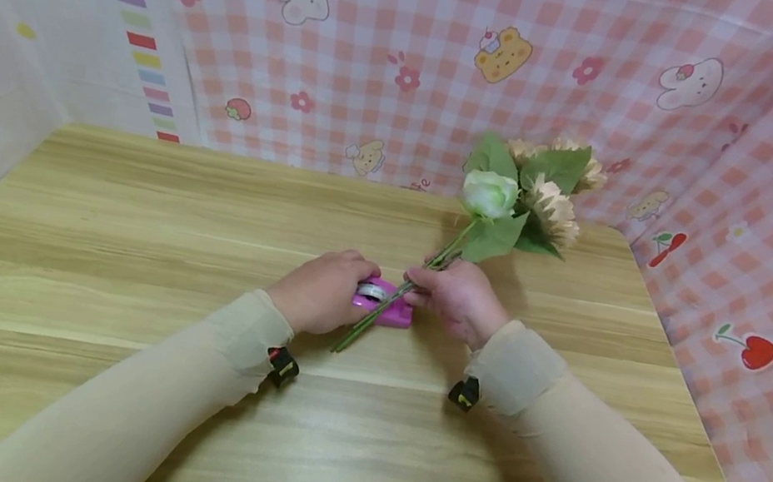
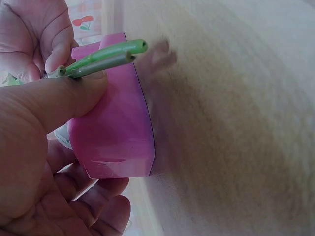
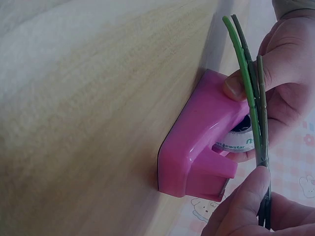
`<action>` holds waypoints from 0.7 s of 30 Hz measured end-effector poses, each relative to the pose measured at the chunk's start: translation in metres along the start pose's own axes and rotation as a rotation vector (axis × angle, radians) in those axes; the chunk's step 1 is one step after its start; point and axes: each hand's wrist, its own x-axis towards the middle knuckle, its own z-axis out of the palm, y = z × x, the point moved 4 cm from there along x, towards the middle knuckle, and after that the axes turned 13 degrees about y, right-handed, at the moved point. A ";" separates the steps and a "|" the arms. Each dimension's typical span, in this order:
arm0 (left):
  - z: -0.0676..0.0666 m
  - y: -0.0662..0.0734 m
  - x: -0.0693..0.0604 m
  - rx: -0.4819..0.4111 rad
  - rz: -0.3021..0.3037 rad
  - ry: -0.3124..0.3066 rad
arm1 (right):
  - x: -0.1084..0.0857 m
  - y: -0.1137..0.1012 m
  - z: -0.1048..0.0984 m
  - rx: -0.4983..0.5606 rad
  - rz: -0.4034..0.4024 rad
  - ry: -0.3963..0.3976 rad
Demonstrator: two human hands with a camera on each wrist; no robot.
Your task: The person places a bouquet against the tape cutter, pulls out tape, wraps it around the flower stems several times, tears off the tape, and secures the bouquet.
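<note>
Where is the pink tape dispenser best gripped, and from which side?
Probably pinch the tape dispenser by its side walls, beside the tape roll, coming from the person's left: those walls are smooth, and the toothed cutter sits at the right end.

The left grip [image 2: 27, 142] holds a pink tape dispenser [image 2: 115, 128], with green stems [image 2: 106, 52] crossing in front of it.

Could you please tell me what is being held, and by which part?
The right hand pinches the flowers by their stems; the left hand grips the pink tape dispenser by opposite sides near the tape roll.
</note>
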 end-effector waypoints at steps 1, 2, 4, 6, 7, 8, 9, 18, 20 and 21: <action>0.000 0.000 0.000 -0.001 -0.001 0.000 | 0.000 0.000 0.000 0.008 0.000 -0.003; 0.000 0.000 0.000 -0.002 -0.001 -0.001 | 0.000 0.000 0.000 0.017 -0.002 -0.007; 0.000 0.000 0.000 -0.005 -0.002 0.000 | 0.000 0.001 -0.001 0.037 -0.005 -0.015; -0.001 0.000 0.000 -0.008 -0.001 0.001 | 0.001 0.001 -0.002 0.055 -0.011 -0.023; -0.001 0.000 0.000 -0.009 -0.001 0.003 | 0.001 0.001 -0.002 0.063 -0.014 -0.027; -0.001 0.000 -0.001 -0.009 0.000 0.003 | 0.001 0.001 -0.003 0.072 -0.017 -0.033; -0.002 0.000 -0.001 -0.009 0.002 0.004 | 0.001 0.001 -0.003 0.079 -0.019 -0.038; 0.000 0.000 -0.001 -0.009 -0.003 0.005 | 0.006 0.006 -0.003 0.137 -0.003 -0.087; 0.000 0.000 -0.001 -0.009 -0.004 0.010 | 0.008 0.006 -0.003 0.157 0.018 -0.093; 0.000 0.000 -0.001 -0.008 -0.006 0.012 | 0.008 0.006 -0.002 0.163 0.026 -0.095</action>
